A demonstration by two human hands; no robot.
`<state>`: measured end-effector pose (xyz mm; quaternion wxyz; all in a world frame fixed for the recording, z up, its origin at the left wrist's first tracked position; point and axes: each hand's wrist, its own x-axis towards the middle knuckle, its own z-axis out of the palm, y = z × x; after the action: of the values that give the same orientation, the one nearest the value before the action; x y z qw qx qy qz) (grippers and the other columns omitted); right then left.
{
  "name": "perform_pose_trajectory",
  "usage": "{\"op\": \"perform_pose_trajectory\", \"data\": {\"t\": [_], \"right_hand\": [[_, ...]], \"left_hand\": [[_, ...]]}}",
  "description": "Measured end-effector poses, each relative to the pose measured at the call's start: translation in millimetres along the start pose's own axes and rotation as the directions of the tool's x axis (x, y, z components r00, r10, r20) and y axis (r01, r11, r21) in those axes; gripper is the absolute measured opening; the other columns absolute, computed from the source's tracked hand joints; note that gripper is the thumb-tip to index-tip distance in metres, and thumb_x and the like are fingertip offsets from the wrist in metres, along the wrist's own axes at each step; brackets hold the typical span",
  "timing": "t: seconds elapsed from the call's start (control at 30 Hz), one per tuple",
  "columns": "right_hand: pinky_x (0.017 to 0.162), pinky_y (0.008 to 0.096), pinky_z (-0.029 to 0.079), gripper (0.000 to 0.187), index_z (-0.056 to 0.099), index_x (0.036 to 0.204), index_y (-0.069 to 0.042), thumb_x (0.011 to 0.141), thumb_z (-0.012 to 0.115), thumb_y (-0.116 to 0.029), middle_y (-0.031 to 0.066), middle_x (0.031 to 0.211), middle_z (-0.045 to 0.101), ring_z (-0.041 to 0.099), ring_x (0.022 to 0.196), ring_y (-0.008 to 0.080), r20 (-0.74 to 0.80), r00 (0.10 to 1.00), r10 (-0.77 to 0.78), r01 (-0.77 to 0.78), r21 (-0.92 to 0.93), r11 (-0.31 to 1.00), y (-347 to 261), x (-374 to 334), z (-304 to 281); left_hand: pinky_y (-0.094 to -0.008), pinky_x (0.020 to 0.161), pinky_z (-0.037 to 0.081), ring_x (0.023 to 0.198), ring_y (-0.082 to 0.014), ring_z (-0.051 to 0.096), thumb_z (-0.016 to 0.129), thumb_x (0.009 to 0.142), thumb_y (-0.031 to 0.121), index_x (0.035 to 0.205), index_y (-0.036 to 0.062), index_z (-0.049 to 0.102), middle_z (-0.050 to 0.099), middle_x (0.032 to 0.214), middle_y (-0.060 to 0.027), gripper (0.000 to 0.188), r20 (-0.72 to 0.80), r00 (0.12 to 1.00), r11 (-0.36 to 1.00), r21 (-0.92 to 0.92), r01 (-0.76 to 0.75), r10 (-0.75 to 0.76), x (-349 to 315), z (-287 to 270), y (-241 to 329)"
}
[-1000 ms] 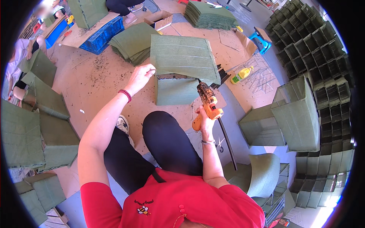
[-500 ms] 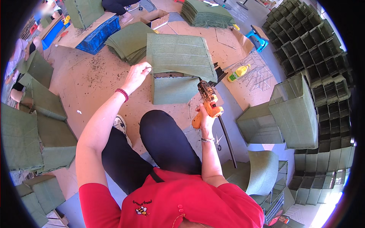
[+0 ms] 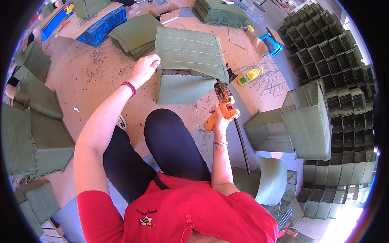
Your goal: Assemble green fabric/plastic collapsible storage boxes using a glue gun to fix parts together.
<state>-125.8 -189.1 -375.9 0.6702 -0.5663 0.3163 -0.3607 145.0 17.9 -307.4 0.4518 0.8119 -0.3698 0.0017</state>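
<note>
In front of my knees stands a box of green felt-like material (image 3: 182, 90). A green sheet (image 3: 188, 46) lies over its top, with a dark gap under the front edge. My left hand (image 3: 144, 69) is closed in a pinch at the sheet's left edge; the fingertips partly hide what they grip. My right hand (image 3: 220, 118) is wrapped round the handle of an orange glue gun (image 3: 226, 103), a long black glue stick (image 3: 242, 146) trailing from its back. The gun's dark nozzle is by the sheet's front right corner; whether it touches cannot be made out.
Stacked green sheets (image 3: 135, 34) lie behind the box, more (image 3: 219, 14) farther back. To the right are a yellow bottle (image 3: 250, 76), wire frames (image 3: 271, 85), a blue stool (image 3: 273, 42) and piled green boxes (image 3: 320, 44). Finished-looking boxes (image 3: 48, 141) stand left; a blue crate (image 3: 103, 30) is far left.
The whole view has shifted slightly, so the box sits a little higher in it. The glue gun's nozzle has moved slightly closer to the sheet's front right corner. Both hands keep their grip.
</note>
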Motion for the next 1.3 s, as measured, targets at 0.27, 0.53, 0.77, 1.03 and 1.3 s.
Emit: {"op": "perform_pose_trajectory", "data": {"t": [0.27, 0.53, 0.77, 1.03, 1.3], "right_hand": [[0.060, 0.0259, 0.044, 0.009, 0.052, 0.084, -0.003, 0.083, 0.059, -0.009, 0.0047, 0.065, 0.056, 0.054, 0.060, 0.0138, -0.015, 1.000, -0.012, 0.011, -0.036, 0.999, -13, -1, 2], [0.055, 0.0271, 0.045, 0.019, 0.048, 0.096, -0.004, 0.081, 0.060, -0.002, 0.0049, 0.067, 0.056, 0.056, 0.058, 0.0146, 0.007, 1.000, -0.027, 0.027, -0.018, 0.999, -8, 15, -13], [0.056, 0.0274, 0.044, 0.010, 0.052, 0.083, -0.004, 0.085, 0.058, -0.012, 0.0053, 0.063, 0.055, 0.055, 0.058, 0.0160, 0.019, 0.999, -0.034, 0.035, -0.071, 0.997, -17, 19, -17], [0.060, 0.0308, 0.047, 0.009, 0.052, 0.083, -0.004, 0.084, 0.059, -0.009, 0.0044, 0.063, 0.052, 0.053, 0.057, 0.0179, 0.033, 0.999, -0.015, 0.017, -0.089, 0.996, -29, 18, -18], [0.059, 0.0302, 0.047, 0.009, 0.051, 0.081, -0.004, 0.085, 0.058, -0.009, 0.0046, 0.063, 0.053, 0.054, 0.058, 0.0169, 0.045, 0.999, 0.026, -0.023, -0.081, 0.996, -32, 18, -22]], "left_hand": [[-0.0364, 0.068, 0.046, 0.076, -0.0284, 0.061, 0.053, 0.087, 0.012, 0.093, 0.0036, 0.056, 0.063, 0.082, -0.0149, 0.011, -0.037, 0.999, 1.000, 0.016, 0.015, -0.014, 0, -1, -2], [-0.0377, 0.067, 0.046, 0.074, -0.0293, 0.061, 0.054, 0.087, 0.013, 0.093, 0.0054, 0.058, 0.062, 0.078, -0.0142, 0.010, -0.127, 0.992, 1.000, -0.016, 0.019, -0.021, 10, 2, 0], [-0.0376, 0.067, 0.046, 0.072, -0.0298, 0.061, 0.054, 0.086, 0.013, 0.092, 0.0068, 0.059, 0.063, 0.077, -0.0139, 0.010, -0.214, 0.977, 1.000, 0.004, 0.006, -0.005, 15, 6, 4], [-0.0401, 0.068, 0.045, 0.072, -0.0292, 0.059, 0.051, 0.088, 0.016, 0.093, 0.0090, 0.060, 0.062, 0.076, -0.0131, 0.013, -0.213, 0.976, 0.999, -0.003, 0.037, -0.037, 18, 10, -1], [-0.0447, 0.062, 0.042, 0.072, -0.0368, 0.058, 0.050, 0.078, 0.013, 0.076, 0.0035, 0.056, 0.058, 0.070, -0.0196, 0.012, -0.242, 0.970, 0.994, -0.095, -0.050, 0.026, 14, -1, 15]]}}
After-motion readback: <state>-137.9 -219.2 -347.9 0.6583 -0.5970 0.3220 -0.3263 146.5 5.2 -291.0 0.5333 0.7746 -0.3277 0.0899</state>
